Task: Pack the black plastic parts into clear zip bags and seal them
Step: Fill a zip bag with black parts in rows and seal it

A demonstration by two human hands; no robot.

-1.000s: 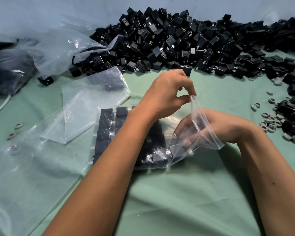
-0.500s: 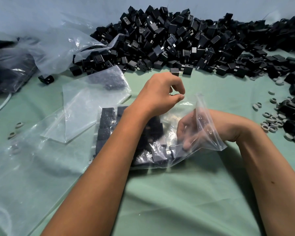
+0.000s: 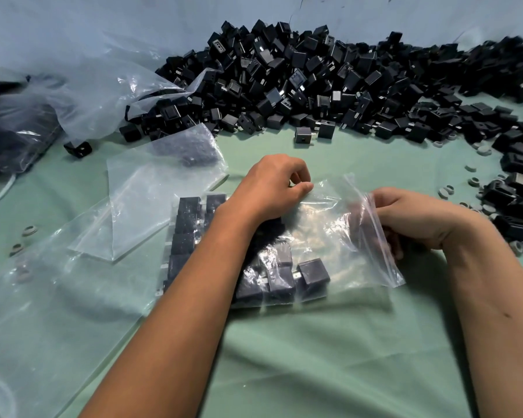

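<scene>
A clear zip bag (image 3: pixel 323 242) lies on the green cloth in front of me, holding several black plastic parts (image 3: pixel 311 271) in rows. Its zip mouth (image 3: pixel 372 224) faces right. My left hand (image 3: pixel 272 184) rests on the bag's top edge with fingers curled, pinching the plastic near the far corner. My right hand (image 3: pixel 417 218) grips the bag's mouth at the zip strip, fingers partly behind the plastic. My left forearm covers the middle of the bag.
A big heap of loose black parts (image 3: pixel 314 79) runs across the back and right. Empty clear bags (image 3: pixel 160 188) lie to the left, a larger plastic sheet (image 3: pixel 43 312) at front left. Small grey rings (image 3: pixel 477 152) are scattered at right.
My right hand has come out of the bag and now holds its mouth. My left hand lowered the raised flap onto the bag, which now lies flatter.
</scene>
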